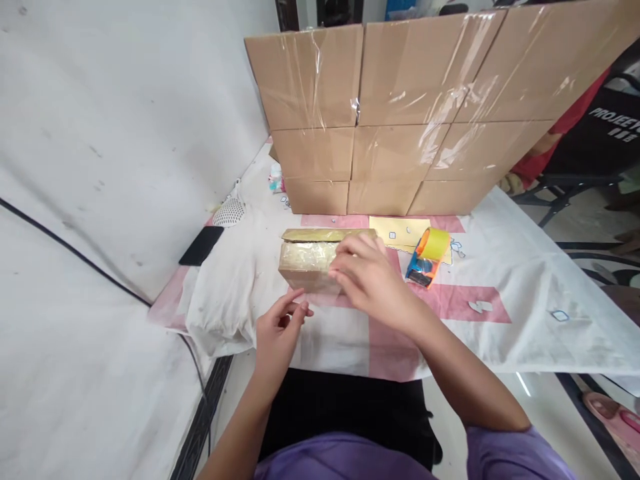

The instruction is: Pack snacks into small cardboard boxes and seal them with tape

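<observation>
A small cardboard box (311, 267) lies on the cloth-covered table, its top shiny with clear tape and a flap edge raised along the far side. My right hand (365, 273) is over the box's right end, thumb and fingertips pinched together at its top; what they pinch is too small to make out. In front of the box's near left corner is my left hand (283, 327), fingers loosely curled and apart, holding nothing. Right of the box, an orange and blue tape dispenser (427, 259) carries a yellow roll.
A tall stack of taped cardboard boxes (400, 153) stands behind. Yellow paper (403, 231) lies by the dispenser. A black phone-like slab (201, 245) and a white perforated object (230, 211) sit near the left wall. A person in a red sleeve (540, 157) is at far right.
</observation>
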Demonstrator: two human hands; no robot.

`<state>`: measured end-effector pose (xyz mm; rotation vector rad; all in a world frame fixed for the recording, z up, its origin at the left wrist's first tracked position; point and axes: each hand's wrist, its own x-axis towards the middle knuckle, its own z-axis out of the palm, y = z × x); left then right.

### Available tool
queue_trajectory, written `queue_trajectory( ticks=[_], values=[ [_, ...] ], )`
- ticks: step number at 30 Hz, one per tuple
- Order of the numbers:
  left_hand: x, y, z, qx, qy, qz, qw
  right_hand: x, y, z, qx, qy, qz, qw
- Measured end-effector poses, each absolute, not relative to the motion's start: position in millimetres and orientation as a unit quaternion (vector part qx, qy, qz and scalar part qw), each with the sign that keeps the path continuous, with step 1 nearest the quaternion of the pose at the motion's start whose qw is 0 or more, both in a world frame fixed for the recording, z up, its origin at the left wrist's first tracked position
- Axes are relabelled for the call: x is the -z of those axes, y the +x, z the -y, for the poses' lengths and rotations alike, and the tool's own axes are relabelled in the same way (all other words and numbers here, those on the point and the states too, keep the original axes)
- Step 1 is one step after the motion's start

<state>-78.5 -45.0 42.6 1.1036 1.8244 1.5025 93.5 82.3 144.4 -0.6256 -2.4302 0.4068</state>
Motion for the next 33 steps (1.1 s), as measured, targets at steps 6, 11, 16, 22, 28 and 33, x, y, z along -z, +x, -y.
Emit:
queue_trajectory(
  ticks=[6,11,16,22,28,33],
  values=[
    [-47.6,-97.3,40.4,-0.594,0.352,-0.664,0.287,-180.9,94.3,-117.5,-0.284,-0.225,0.878,0.312],
    [-68.5,-105.1,16.9,-0.624,0.410,-0.575,0.335,-202.8,58.4,-149.8,-0.458,-0.161,0.859,0.163],
    [-80.7,-108.6,-1.2,-0.597,0.389,-0.632,0.305,-186.7,14.6,-182.5,-0.470,-0.149,0.865,0.096],
    [-70.5,-109.7,-13.9,-0.594,0.312,-0.673,0.311,-156.4,-16.9,-200.3,-0.376,-0.216,0.898,0.069],
    [-74.4,-116.2,-25.1,-0.553,0.305,-0.715,0.301,-147.7,-25.8,-194.6,-0.316,-0.258,0.911,0.064],
    [-84.1,-119.0,-24.5,-0.492,0.349,-0.750,0.271,-147.9,-26.1,-192.5,-0.282,-0.271,0.919,0.043]
  ],
)
